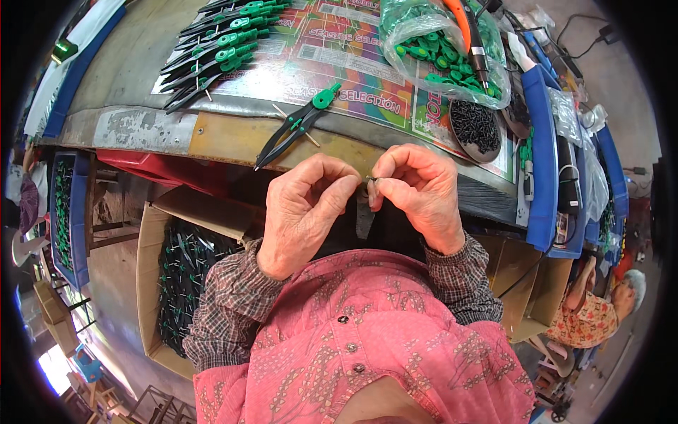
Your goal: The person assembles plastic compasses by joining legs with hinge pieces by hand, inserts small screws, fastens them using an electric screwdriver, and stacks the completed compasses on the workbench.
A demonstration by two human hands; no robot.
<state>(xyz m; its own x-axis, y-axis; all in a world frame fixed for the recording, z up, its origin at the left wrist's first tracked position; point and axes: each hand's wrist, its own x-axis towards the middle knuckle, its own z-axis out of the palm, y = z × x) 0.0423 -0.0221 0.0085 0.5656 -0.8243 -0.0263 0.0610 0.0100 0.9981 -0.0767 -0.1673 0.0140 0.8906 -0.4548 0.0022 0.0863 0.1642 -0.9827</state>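
Observation:
Both hands are above my lap at the table's front edge. My left hand (307, 208) is closed, thumb and forefinger pinched together; whatever they hold, if anything, is hidden. Just beside it, my right hand (418, 189) pinches a small dark piece (372, 179) in its fingertips, too small to name. The two hands are apart. Beyond my left hand lies a drawing compass (323, 99) with black legs, a green head and a pale stick across it. More such black and green compasses (224, 55) lie in a stacked row at the back left.
An oval dish of small black screws (474, 127) stands at right. Behind it are a plastic bag of green parts (441, 60) and an orange-and-black electric screwdriver (472, 42). A cardboard box (150, 283) of compasses sits below left. Blue bins (540, 162) line the right; another person (593, 311) sits beyond.

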